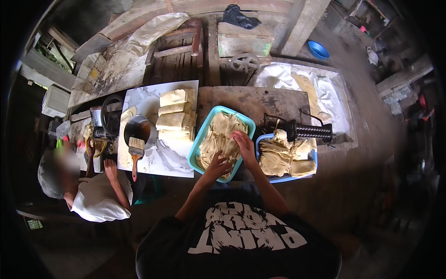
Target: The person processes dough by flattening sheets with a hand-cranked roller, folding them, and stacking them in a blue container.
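Before me on the wooden table stands a turquoise plastic tray (193, 157) filled with cut strips of dough (223, 129). My left hand (218, 167) rests over the strips near the tray's front end, fingers spread; whether it grips any is unclear. My right hand (244, 143) touches the strips at the tray's right side, its fingers bent, and its grip cannot be made out. Right of it, a blue tray (286, 179) holds folded dough sheets (275, 157). A dark metal roller cutter (310, 132) lies over that tray's back edge.
At left, a marbled board (167, 160) bears stacked dough sheets (176, 118), a pot of dark liquid (134, 127) and a wide brush (136, 148). A co-worker in a white shirt (101, 202) sits beside it. A cloth-lined trough (329, 94) lies at back right.
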A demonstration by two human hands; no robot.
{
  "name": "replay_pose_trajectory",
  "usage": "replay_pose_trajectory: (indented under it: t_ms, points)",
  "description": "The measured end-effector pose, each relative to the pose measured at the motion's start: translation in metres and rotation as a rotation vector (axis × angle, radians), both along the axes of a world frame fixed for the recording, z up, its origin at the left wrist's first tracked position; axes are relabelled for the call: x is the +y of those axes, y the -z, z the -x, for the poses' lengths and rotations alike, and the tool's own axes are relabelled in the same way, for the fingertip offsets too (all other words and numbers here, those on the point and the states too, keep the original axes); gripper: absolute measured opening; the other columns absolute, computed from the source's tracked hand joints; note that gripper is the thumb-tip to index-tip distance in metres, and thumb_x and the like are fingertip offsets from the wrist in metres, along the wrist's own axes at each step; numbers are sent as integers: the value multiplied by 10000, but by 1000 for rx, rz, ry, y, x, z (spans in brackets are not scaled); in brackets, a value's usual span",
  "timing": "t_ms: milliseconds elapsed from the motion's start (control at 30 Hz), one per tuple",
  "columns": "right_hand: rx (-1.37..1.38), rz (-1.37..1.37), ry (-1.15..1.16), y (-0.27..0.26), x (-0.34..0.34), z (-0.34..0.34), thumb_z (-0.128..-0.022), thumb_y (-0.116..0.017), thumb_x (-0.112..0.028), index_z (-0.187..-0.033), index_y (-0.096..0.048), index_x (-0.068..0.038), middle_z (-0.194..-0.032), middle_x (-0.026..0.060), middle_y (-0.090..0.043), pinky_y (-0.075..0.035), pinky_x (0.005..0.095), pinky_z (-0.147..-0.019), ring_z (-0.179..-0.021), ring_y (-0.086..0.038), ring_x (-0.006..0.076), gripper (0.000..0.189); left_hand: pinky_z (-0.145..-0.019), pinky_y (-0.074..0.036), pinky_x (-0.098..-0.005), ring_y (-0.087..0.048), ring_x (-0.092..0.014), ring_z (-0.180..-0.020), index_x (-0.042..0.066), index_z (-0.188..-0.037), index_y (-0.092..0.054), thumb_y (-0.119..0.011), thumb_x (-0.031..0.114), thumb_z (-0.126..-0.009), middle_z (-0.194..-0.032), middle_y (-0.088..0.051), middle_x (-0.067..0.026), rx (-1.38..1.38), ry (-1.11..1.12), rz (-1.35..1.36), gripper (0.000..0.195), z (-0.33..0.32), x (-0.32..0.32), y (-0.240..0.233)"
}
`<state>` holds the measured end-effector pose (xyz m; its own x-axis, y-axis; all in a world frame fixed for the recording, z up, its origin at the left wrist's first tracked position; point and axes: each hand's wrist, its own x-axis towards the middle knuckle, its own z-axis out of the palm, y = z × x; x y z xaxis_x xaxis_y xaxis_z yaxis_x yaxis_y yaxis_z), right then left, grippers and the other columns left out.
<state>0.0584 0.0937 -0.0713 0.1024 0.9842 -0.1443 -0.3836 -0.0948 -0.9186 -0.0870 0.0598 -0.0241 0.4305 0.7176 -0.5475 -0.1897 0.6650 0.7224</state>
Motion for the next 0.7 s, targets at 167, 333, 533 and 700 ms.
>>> replay_pose_trajectory:
  t_ms: [167,333,533,700]
  points:
    - [-163,-178,162,-11,-5,-24,-868,-472,-138,-1051,-478,25,-980,92,-568,-385,238,-831,-945,-525,140,245,-825,-420,-321,-466,-235,-1062,50,-1287,-188,-560,163,-811,-1237,-362,-199,366,95,-186,614,-18,-6,-17]
    - [-143,-114,180,-36,-33,-83,-874,-466,-165,-1064,-487,-30,-941,57,-575,-404,229,-717,-848,-528,105,234,-818,-416,-301,-540,-218,-954,40,-1177,-372,-561,149,-802,-1031,-541,-167,410,146,-542,434,-75,-6,-23]
    - [-739,6,149,-52,-100,-212,-781,-579,-119,-1019,-534,-42,-842,85,-593,-444,257,-662,-751,-567,156,254,-836,-402,-292,-541,-217,-949,15,-1098,-460,-550,141,-793,-1012,-557,-148,307,262,-718,343,-189,-23,-20]
    - [-1415,-39,-222,-56,-143,-326,-638,-687,-260,-977,-564,-93,-965,71,-560,-343,372,-855,-977,-470,248,398,-982,-169,-455,-308,-281,-1195,59,-1100,-489,-552,220,-754,-1210,-412,-173,626,458,-1176,386,-290,-44,-9]
